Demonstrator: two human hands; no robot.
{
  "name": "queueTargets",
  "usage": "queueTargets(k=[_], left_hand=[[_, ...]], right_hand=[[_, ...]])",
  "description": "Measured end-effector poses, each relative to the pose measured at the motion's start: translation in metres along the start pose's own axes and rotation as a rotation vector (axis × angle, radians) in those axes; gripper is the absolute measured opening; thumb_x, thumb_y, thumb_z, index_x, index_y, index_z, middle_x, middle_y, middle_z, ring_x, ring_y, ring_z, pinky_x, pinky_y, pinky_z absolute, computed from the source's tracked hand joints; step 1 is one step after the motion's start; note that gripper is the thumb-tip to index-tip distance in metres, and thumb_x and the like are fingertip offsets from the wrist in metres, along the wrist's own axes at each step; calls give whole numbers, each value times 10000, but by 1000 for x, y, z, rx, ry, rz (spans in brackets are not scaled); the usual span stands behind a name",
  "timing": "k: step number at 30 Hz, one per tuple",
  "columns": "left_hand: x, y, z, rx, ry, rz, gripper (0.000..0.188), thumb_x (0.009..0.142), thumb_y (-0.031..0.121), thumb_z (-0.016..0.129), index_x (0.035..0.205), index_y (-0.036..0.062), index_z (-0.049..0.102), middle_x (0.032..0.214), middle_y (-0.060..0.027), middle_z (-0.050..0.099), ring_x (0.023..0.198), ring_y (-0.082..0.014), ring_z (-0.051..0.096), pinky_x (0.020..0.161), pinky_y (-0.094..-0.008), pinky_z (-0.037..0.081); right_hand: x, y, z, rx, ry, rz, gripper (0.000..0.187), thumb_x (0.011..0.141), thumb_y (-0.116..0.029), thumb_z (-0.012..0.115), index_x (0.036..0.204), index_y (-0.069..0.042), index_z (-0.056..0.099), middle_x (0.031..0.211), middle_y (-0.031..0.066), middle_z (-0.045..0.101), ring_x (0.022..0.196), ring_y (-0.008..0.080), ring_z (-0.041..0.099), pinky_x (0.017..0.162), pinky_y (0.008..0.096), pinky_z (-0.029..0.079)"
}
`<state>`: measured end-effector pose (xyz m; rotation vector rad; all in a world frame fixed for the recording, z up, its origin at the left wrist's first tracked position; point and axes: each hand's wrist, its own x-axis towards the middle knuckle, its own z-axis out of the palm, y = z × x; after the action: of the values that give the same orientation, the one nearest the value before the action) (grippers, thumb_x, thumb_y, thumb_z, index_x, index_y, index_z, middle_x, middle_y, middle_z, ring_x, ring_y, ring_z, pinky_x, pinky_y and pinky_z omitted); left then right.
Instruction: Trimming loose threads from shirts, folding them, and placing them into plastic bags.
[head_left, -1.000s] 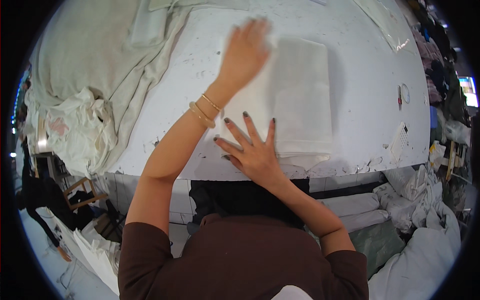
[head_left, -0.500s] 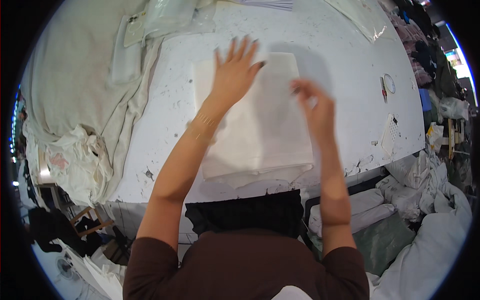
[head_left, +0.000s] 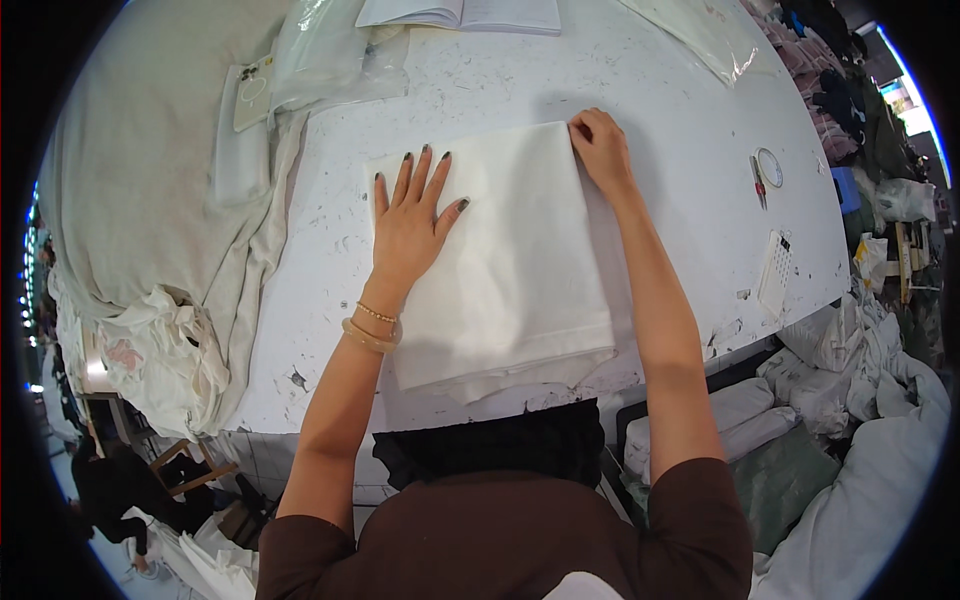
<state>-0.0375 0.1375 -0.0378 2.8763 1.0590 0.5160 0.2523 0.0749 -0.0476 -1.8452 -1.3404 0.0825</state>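
Note:
A folded white cloth lies on the white table in front of me, its layered edge toward me. My left hand rests flat on the left part of the cloth, fingers spread, with bracelets at the wrist. At the cloth's far right corner is my right hand, its fingers closed in a pinch on the fabric. The fingertips partly hide the corner.
To the left, a beige blanket carries a phone and plastic bags. An open notebook lies at the far edge. Snips, a tape roll and a white dotted card lie on the right.
My left hand has come down and leftward, now flat on the cloth. My right hand has moved up to the far right corner and pinches it. More of the notebook shows.

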Motion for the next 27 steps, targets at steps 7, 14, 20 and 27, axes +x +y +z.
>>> queueTargets(k=[7, 14, 20, 27], left_hand=[[-2, -2, 1, 13, 0, -2, 563, 951, 472, 431, 1437, 196, 366, 1499, -74, 329, 1385, -287, 291, 1118, -538, 143], [-26, 29, -42, -88, -76, 0, 611, 911, 413, 533, 1449, 196, 343, 1538, -72, 239, 1388, -340, 264, 1057, -645, 184], [-100, 47, -66, -126, -293, 50, 691, 848, 467, 591, 1438, 184, 367, 1545, -73, 221, 1423, -327, 178, 1050, -678, 140], [-116, 39, -66, -107, -277, -4, 683, 859, 507, 554, 1435, 185, 377, 1550, -71, 206, 1434, -319, 142, 1036, -706, 107]], right_hand=[[-19, -39, -3, -86, 82, -225, 52, 786, -83, 633, 837, -75, 641, 983, 91, 570, 926, 246, 534, 797, 391, 447], [-30, -55, -77, 71, 16, 153, 83, 778, -39, 644, 852, -73, 630, 881, 51, 561, 864, 227, 544, 726, 352, 450], [-134, -92, -74, 30, -489, 73, 124, 781, -25, 628, 880, -52, 560, 819, 24, 499, 845, 155, 505, 724, 260, 413], [-120, -30, -121, -302, 290, 522, 128, 902, -114, 522, 973, -34, 593, 986, 80, 591, 944, 202, 539, 814, 359, 432]])
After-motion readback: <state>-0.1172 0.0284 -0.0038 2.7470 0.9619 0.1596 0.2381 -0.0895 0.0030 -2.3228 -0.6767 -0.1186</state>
